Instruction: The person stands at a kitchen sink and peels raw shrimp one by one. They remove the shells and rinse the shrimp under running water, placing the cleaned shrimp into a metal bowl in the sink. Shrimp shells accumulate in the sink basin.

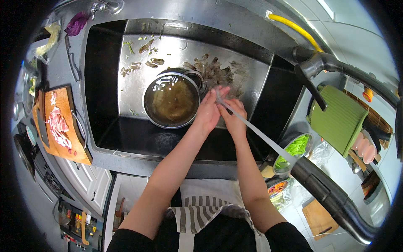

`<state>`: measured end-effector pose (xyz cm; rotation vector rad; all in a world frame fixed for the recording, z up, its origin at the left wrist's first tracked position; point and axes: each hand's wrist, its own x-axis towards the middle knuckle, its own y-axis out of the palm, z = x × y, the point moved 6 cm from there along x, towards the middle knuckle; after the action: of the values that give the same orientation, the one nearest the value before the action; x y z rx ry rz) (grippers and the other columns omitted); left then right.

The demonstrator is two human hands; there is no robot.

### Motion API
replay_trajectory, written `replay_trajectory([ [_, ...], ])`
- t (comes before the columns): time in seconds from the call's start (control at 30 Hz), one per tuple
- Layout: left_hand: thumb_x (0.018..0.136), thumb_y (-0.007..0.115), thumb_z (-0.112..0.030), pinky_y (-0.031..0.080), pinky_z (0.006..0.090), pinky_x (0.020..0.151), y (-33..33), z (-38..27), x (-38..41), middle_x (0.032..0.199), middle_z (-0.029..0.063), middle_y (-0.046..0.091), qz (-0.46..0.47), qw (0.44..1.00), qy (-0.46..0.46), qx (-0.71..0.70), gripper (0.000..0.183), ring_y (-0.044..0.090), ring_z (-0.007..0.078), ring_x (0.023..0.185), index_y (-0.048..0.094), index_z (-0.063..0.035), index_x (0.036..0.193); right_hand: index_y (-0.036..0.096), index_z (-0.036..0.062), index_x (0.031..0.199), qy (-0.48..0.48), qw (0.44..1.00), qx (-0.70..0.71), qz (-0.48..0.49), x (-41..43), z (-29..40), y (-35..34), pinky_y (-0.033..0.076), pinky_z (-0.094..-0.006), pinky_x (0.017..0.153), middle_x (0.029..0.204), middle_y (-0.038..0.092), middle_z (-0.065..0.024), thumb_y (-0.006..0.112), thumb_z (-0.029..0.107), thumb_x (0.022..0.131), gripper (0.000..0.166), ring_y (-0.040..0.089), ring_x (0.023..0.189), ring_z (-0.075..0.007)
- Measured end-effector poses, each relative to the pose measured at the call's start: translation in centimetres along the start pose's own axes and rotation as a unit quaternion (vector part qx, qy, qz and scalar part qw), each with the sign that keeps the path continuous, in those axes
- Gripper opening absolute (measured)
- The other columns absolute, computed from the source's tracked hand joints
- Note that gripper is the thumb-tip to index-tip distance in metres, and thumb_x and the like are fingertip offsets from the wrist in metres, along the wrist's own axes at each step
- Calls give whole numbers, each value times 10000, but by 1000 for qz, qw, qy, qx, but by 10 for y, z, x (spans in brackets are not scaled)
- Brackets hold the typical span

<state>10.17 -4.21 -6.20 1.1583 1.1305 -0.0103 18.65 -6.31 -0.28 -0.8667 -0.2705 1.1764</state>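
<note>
A stream of water [252, 126] runs from a black faucet [333, 195] onto my two hands over a steel sink [135, 94]. My left hand [212, 105] is spread under the stream, and my right hand [233, 115] touches it from the right, fingers bent. No object shows in either hand. Just left of them stands a round metal bowl [171, 100] of cloudy water with pale brownish pieces under the surface. Beyond my fingers, a heap of dark wet scraps [217, 71] lies around the sink drain [193, 77]. Small green and brown scraps [154, 63] are scattered behind the bowl.
On the left counter, a wooden cutting board [67, 104] bears sliced raw meat [58, 126] and a knife [42, 126]. A peeler-like metal tool [71, 60] lies behind. At right are a bowl of shredded green vegetable [292, 151], a green ribbed rack [338, 116] and eggs [365, 148].
</note>
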Motion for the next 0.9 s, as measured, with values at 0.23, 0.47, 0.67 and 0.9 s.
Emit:
replay_trajectory([
  [0.23, 935, 423, -183, 402, 338, 898, 7, 2, -17, 1150, 119, 536, -25, 996, -10, 87, 226, 502, 214, 1060, 470, -35, 1099, 613, 7, 821, -52, 989, -114, 79, 8, 16, 1, 456, -368, 645, 739, 570, -135, 599, 23, 721, 102, 550, 704, -311],
  [0.47, 892, 462, -92, 447, 330, 753, -5, -20, -17, 917, 133, 618, -81, 878, 86, 465, 162, 596, 224, 867, 496, -9, 1026, 634, 26, 934, -35, 984, -155, 76, -4, 7, -14, 451, -321, 775, 981, 599, -82, 576, 23, 751, 193, 553, 893, -261],
  [0.67, 855, 501, -84, 462, 363, 665, 21, -32, -40, 846, 199, 598, -50, 736, 162, 655, 143, 604, 336, 760, 490, -3, 972, 607, 3, 989, 357, 790, 475, 151, 3, -21, 21, 446, -278, 741, 994, 609, -71, 626, 139, 815, 222, 556, 852, -141],
  [0.9, 871, 535, -156, 464, 266, 640, -8, -30, -39, 816, 118, 608, 10, 875, 55, 481, 232, 603, 139, 718, 505, 7, 1034, 608, 35, 891, 373, 733, 526, 216, 0, -16, 41, 372, -214, 534, 795, 592, -23, 634, 227, 812, 209, 484, 615, -86],
])
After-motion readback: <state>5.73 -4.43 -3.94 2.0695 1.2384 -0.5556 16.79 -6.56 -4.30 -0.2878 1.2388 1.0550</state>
